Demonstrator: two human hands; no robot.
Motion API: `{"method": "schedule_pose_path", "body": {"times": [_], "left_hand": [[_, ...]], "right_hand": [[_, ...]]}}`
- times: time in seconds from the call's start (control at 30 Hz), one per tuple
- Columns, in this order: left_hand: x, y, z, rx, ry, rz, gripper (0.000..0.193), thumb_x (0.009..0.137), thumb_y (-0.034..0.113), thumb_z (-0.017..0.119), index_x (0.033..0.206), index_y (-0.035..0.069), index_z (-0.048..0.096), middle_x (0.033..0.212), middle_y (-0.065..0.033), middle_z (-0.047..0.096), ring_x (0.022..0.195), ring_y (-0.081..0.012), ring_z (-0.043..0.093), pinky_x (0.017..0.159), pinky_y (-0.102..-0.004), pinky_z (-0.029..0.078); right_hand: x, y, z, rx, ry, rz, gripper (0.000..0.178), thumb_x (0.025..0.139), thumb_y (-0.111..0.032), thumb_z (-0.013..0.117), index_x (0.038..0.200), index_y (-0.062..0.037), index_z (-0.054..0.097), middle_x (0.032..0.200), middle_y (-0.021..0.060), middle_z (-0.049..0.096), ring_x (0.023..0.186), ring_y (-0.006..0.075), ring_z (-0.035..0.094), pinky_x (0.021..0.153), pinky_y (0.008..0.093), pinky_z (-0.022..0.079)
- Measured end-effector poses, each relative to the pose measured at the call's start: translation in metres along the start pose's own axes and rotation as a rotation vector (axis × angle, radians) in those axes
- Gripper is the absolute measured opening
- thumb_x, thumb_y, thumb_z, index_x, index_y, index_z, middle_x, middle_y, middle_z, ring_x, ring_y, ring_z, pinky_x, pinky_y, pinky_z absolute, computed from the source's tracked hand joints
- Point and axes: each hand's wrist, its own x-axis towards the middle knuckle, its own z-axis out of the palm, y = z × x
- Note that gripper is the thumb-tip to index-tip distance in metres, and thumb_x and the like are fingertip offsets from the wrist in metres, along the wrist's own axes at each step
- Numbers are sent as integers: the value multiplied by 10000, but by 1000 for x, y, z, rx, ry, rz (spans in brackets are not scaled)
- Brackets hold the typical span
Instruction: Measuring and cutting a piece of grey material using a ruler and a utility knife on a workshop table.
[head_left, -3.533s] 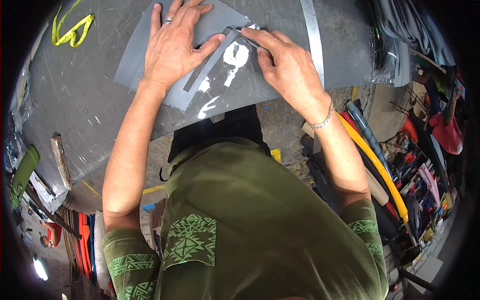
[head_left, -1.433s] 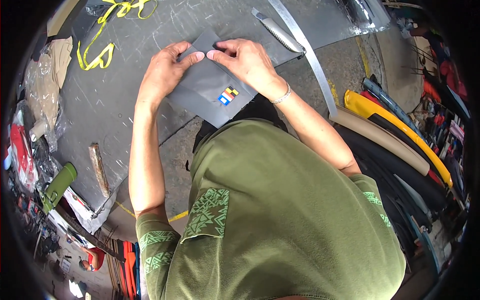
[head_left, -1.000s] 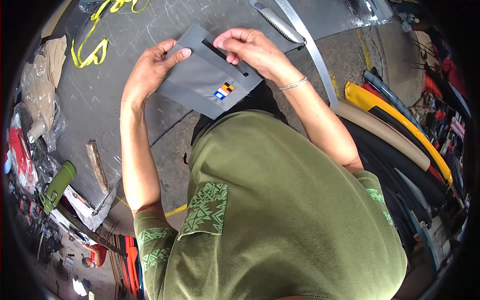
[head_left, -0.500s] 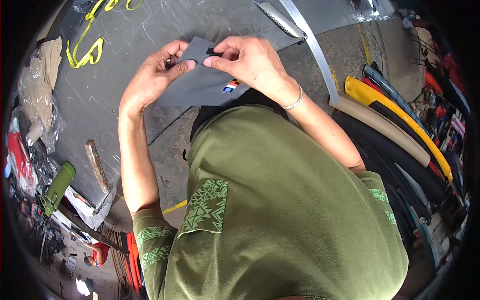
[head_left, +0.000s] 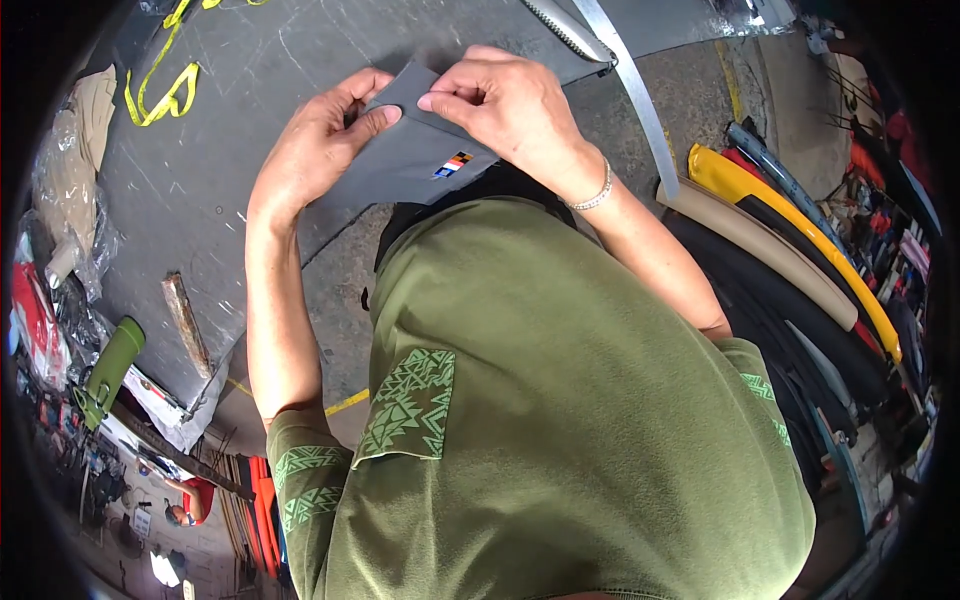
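Note:
A piece of grey sheet material (head_left: 395,165), fabric or vinyl by its look, is raised over the near edge of the table. It carries a small multicoloured label (head_left: 452,166) on its lower right part. My left hand (head_left: 322,140) pinches its upper left edge, thumb on top and fingers behind. On the upper right edge, my right hand (head_left: 525,110) is closed with thumb and forefinger pressed together. Whether a small piece lies within that pinch is hidden by the fingers.
The dark grey table (head_left: 250,80) bears a yellow measuring tape (head_left: 160,110), a wooden stick (head_left: 187,325), a long metal ruler (head_left: 640,105) and a serrated-edged tool (head_left: 565,28). Rolls of material, one yellow (head_left: 800,235) and one beige (head_left: 765,255), lie at the right. Plastic-wrapped items (head_left: 75,170) sit at left.
The small black piece at my right fingertips has gone out of sight. Both hands have shifted slightly, the left one to the right, and the grey sheet has tilted a little.

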Motion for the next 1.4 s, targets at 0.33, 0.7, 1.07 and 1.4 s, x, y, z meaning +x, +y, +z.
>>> {"method": "schedule_pose_path", "body": {"times": [0.33,0.7,1.07,1.4], "left_hand": [[6,-2,2,-11,15,19,348,988,245,721,1261,36,667,945,-10,692,841,-83,581,786,-268,491],[23,-24,-25,-88,69,-34,461,972,260,737,1358,30,633,1046,-37,730,941,-100,652,875,-276,519],[55,12,-18,440,289,-159,415,834,133,698,1240,44,693,792,-75,705,728,-158,659,699,-300,511],[56,1,0,516,486,93,424,813,176,741,1221,75,691,1071,-195,751,1023,-349,723,907,-427,550]], "right_hand": [[-1,11,-14,84,-17,74,283,986,-308,711,965,-27,739,794,44,609,664,144,532,607,327,423],[-38,88,-113,-244,150,241,253,956,-331,731,979,-80,756,754,73,640,672,168,597,643,330,493],[-11,109,-100,-453,247,134,624,833,-363,861,1361,-117,638,1198,142,642,1021,232,664,889,362,564],[29,86,-63,-425,117,79,369,903,-152,665,1207,45,595,1044,284,605,1042,455,596,926,501,487]]}}
